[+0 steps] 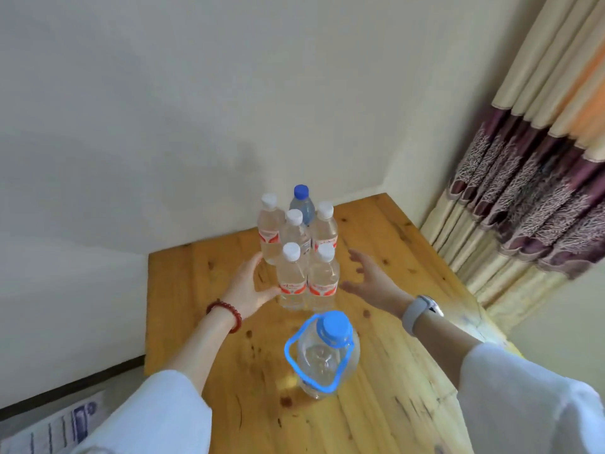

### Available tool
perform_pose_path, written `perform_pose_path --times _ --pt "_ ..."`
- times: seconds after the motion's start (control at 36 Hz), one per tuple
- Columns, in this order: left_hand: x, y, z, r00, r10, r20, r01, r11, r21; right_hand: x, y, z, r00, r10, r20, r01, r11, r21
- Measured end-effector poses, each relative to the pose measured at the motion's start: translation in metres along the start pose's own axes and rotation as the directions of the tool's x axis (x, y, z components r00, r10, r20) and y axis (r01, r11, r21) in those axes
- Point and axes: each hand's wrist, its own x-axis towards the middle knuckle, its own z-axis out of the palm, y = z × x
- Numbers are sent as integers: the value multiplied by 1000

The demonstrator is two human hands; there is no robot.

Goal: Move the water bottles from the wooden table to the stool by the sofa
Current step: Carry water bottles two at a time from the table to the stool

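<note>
Several clear water bottles with white caps and red labels (291, 283) stand clustered on the wooden table (393, 263), with a blue-capped bottle (302, 204) at the back of the cluster. Closer to me stands a large clear jug (322, 355) with a blue cap and blue carry handle. My left hand (250, 286) is open on the cluster's left side, its thumb touching the front left bottle. To the right of the cluster my right hand (370, 280) is spread open, a small gap from the front right bottle. The stool and sofa are out of view.
The table sits in a corner against pale walls (163, 126). A cream and purple patterned curtain (530, 178) hangs along the table's right side. Printed paper or packaging (62, 421) lies on the floor at the lower left.
</note>
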Motion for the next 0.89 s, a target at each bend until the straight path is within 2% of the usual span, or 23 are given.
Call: perform_pose_path --times 0.14,0.33,0.47,0.61,0.75,0.89 --pt "45 -25 28 988 -5 153 17 997 -81 41 13 26 989 35 144 -35 999 -3" --pt "63 -40 45 986 15 166 23 975 -222 51 28 42 992 40 121 -49 996 72" --pt "58 -36 47 997 53 60 -37 969 -246 46 31 43 998 53 44 -59 988 145" --pt "57 -14 26 988 102 -119 -130 957 -258 35 25 22 992 71 -104 -46 973 226" --pt "62 37 -15 927 233 -294 -305 925 -228 11 4 -22 965 -3 -260 91 941 326" --pt "48 119 -41 829 388 -403 -494 846 -201 -39 -29 -86 895 -85 -438 249 910 331"
